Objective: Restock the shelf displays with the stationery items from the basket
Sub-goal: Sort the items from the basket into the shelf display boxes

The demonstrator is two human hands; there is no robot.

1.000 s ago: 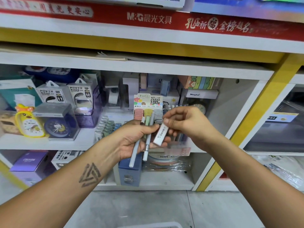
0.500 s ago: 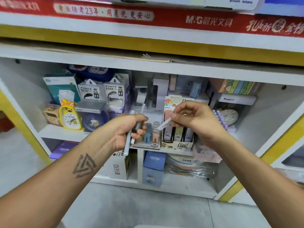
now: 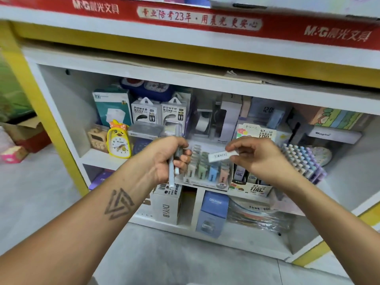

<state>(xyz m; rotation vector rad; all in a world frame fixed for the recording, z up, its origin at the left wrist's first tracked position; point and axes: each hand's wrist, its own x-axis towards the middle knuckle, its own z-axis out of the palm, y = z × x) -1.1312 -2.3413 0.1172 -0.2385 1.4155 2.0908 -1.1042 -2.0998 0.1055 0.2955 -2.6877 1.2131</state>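
Right hand [image 3: 259, 159] pinches small white box [image 3: 223, 156] lying crosswise, just above pastel display tray [image 3: 205, 171] and nearer it; left hand [image 3: 168, 159] grips upright pens [image 3: 171, 171].

A red banner [image 3: 205, 19] with pale lettering runs above the white shelf [image 3: 98, 159], whose posts are yellow. At the shelf's left end stands a yellow duck clock [image 3: 119, 144]. The right hand [image 3: 257, 156] pinches a white barcoded box [image 3: 222, 156]; the left hand [image 3: 168, 157] grips pale pens [image 3: 171, 173]. Pastel lead cases [image 3: 207, 169] fill the front edge.
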